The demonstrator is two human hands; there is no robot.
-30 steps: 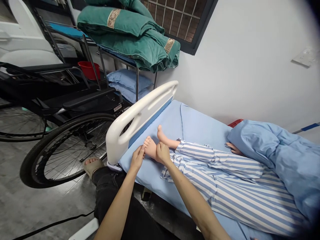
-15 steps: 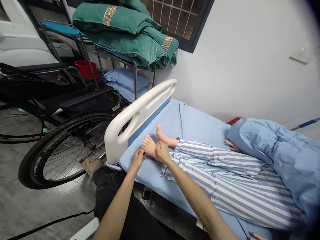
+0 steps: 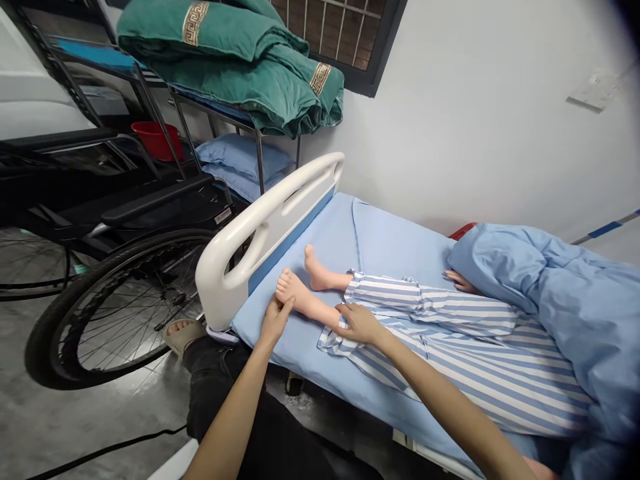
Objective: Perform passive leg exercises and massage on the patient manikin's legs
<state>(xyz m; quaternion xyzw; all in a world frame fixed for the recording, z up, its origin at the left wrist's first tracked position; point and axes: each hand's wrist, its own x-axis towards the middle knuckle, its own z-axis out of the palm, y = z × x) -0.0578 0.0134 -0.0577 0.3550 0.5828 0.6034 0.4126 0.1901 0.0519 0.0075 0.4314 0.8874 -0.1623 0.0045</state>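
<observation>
A bare foot [image 3: 297, 292], pale and smooth like a manikin's, points up on the near side of the bed. My left hand [image 3: 275, 320] is closed round its outer side below the toes, thumb on the front. Higher up, my right hand [image 3: 357, 323] curls over the lower leg [image 3: 323, 313] at the striped trouser cuff [image 3: 333, 343]; its fingertips touch the shin and part of its grip is hidden. The other bare foot [image 3: 316, 269] lies just beyond, untouched. Blue-and-white striped trousers [image 3: 465, 367] cover both legs.
A white footboard [image 3: 225, 267] rises at the bed's end. Left of it stands a black wheelchair [image 3: 125, 293]. A blue quilt [image 3: 545, 287] covers the upper body, with a hand [image 3: 463, 281] showing at its edge. Green bedding [image 3: 240, 67] is piled on a rack behind.
My right hand has moved from the near ankle up to the trouser cuff, and its fingers have loosened and spread. My left hand stays at the foot. The view has shifted slightly.
</observation>
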